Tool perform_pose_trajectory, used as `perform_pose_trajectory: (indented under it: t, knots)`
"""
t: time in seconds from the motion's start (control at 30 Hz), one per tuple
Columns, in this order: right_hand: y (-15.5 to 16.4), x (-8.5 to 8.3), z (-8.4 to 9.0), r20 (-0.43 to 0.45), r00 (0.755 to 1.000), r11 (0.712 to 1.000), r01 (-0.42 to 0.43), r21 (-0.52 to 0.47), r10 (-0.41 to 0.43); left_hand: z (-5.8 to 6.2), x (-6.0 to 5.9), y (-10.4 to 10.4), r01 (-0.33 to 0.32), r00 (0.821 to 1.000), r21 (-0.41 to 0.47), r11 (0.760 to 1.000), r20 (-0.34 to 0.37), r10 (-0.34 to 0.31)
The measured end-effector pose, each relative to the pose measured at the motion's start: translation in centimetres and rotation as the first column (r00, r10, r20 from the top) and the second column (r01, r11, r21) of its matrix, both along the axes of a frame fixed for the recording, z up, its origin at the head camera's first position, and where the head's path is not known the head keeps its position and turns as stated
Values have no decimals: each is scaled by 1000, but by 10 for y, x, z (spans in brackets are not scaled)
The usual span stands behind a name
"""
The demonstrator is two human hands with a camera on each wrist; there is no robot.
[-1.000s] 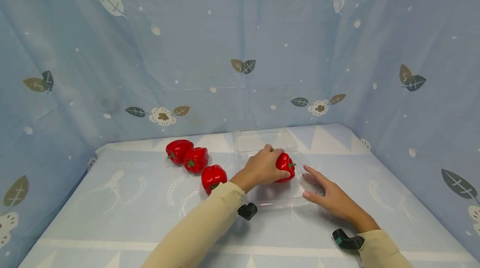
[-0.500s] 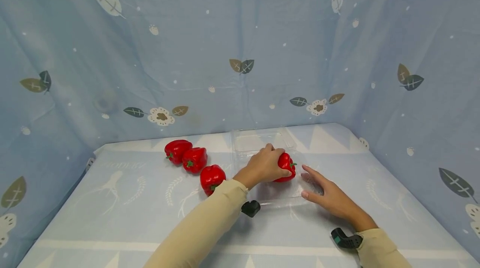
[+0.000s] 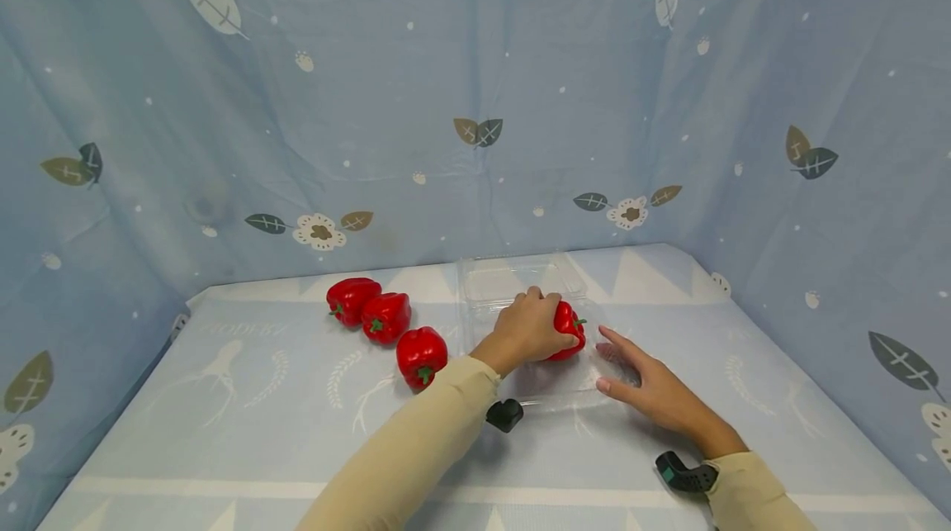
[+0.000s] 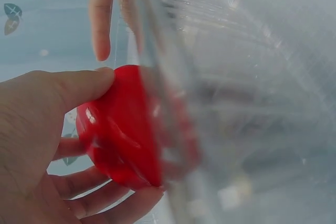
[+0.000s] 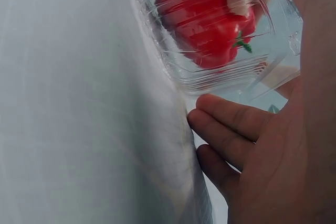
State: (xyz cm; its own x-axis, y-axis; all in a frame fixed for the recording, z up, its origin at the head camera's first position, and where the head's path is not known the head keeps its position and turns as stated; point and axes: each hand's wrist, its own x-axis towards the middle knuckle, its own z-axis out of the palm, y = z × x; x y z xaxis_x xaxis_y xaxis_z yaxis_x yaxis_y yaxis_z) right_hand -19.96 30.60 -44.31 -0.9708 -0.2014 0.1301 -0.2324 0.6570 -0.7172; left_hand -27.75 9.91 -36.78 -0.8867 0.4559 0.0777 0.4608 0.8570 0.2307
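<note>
Left hand (image 3: 529,326) grips pepper (image 4: 122,129); wrist view shows clear box (image 5: 210,72); right hand (image 3: 654,386) flat.

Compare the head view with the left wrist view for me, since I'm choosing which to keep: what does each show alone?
Head only: three loose red bell peppers on the blue patterned tablecloth, and the right hand by the clear plastic clamshell box. Left wrist only: the palm side of the fingers. Both: the left hand gripping a red bell pepper at the box.
</note>
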Motion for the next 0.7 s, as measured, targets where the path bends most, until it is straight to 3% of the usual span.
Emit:
perform_pose_trajectory:
  t: [0.5, 0.7]
  knots:
    - [0, 1, 1, 16, 1000, 1000, 9, 12, -10, 0, 2, 2, 25, 997, 14, 1000, 74, -26]
    - [-1, 0, 0, 8, 1000, 1000, 3, 14, -3, 0, 3, 1, 36, 997, -3, 999, 68, -36]
